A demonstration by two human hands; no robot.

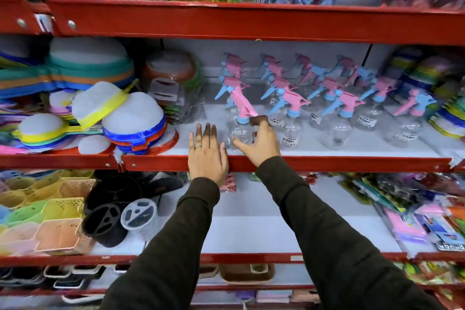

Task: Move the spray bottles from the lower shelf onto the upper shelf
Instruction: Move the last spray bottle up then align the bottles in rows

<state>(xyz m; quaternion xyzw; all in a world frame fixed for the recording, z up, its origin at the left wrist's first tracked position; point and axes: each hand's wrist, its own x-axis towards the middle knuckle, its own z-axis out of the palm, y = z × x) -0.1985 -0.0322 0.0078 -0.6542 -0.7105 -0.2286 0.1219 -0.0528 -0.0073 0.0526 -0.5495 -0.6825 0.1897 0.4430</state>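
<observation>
Right hand [256,143], fingers curled loosely around the clear round-bodied plastic spray bottle with pink trigger and blue collar [241,131], touching its right side. Left hand [206,152] lies flat and released on the red metal shelf edge [327,163]. Similar glossy bottles [334,118] stand behind and right; stacked mesh strainers [133,121] crowd the left.

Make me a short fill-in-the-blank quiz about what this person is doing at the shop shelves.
1. The right hand is around a clear spray bottle whose trigger is ____ in colour.
2. The left hand lies flat and holds ____.
3. The shelf edge under the bottles is painted ____.
4. The finger ring is worn on the ____ hand.

Missing words: pink; nothing; red; left
</observation>
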